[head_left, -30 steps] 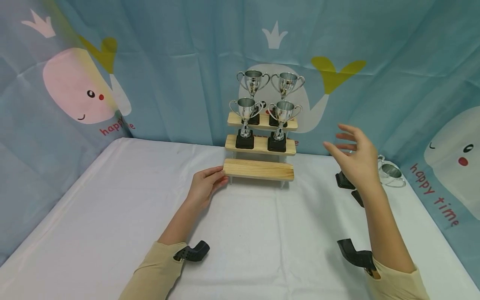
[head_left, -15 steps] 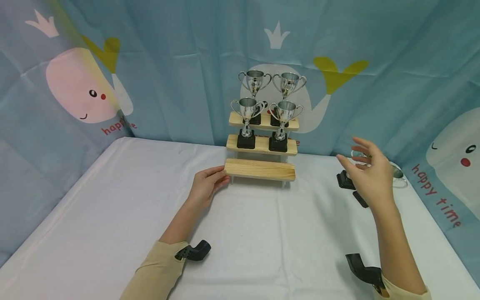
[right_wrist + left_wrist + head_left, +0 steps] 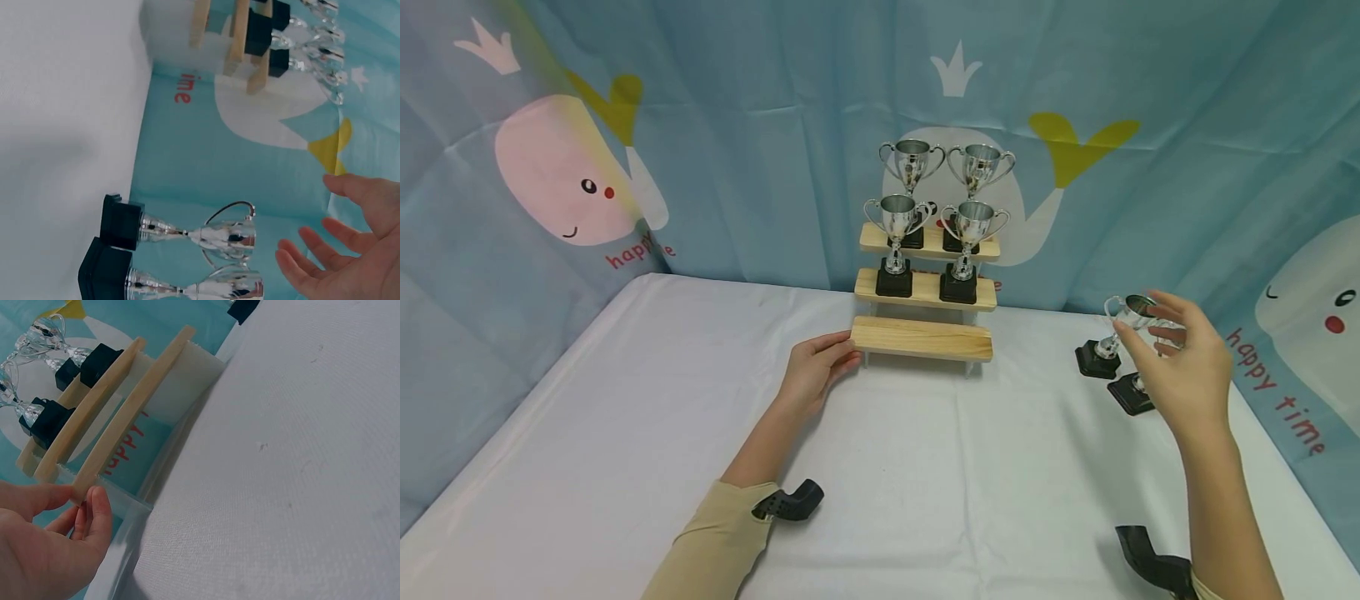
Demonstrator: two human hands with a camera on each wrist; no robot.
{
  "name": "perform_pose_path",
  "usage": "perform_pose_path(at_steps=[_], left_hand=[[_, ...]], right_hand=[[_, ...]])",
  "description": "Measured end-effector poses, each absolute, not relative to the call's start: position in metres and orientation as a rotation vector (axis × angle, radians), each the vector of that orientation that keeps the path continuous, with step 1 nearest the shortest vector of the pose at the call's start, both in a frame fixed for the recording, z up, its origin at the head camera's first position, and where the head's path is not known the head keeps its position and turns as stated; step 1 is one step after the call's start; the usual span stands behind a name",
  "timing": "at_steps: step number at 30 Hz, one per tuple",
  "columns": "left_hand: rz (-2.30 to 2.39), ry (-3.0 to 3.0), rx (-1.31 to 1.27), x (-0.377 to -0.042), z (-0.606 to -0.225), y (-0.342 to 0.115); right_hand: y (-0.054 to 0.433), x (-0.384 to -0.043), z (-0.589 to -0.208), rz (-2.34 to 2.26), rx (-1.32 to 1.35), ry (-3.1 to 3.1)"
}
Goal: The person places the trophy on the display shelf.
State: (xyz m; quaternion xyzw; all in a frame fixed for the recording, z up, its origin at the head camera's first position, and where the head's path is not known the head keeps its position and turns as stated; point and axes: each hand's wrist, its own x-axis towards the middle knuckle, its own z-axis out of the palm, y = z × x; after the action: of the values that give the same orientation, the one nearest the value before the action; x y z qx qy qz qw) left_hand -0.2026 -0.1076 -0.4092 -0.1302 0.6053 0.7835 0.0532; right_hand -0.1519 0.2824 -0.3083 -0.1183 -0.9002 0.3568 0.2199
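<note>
A three-tier wooden display stand [image 3: 921,337] on clear supports stands at the back of the table. Two silver trophy cups with black bases occupy the top tier, and two more, including this front trophy [image 3: 974,223], the middle one. My left hand [image 3: 808,379] pinches the left end of the lowest board [image 3: 128,419] between thumb and fingers. Over at the right, two trophies stand on the tablecloth: one farther trophy [image 3: 1099,360] and one nearer trophy [image 3: 1132,394], whose cup is mostly behind my right hand [image 3: 1187,367]. That hand's fingers are spread, close beside the cups and holding nothing.
A white cloth [image 3: 880,500] covers the table. Behind and along both sides hangs a blue curtain [image 3: 737,167] printed with whales, close behind the stand and the right-hand trophies. A black wrist mount [image 3: 790,502] sticks out from each sleeve.
My right hand has moved to the right and down, coming beside the two trophies and uncovering the farther one. My left hand keeps its hold on the lowest board.
</note>
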Motion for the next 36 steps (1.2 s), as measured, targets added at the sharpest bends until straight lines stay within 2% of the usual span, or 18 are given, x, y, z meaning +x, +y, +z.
perform_pose_path(at_steps=[36], left_hand=[[2.358,1.854,-0.416,-0.204,-0.409,-0.106]], right_hand=[[0.312,-0.145,-0.321,0.857,-0.539,-2.367]])
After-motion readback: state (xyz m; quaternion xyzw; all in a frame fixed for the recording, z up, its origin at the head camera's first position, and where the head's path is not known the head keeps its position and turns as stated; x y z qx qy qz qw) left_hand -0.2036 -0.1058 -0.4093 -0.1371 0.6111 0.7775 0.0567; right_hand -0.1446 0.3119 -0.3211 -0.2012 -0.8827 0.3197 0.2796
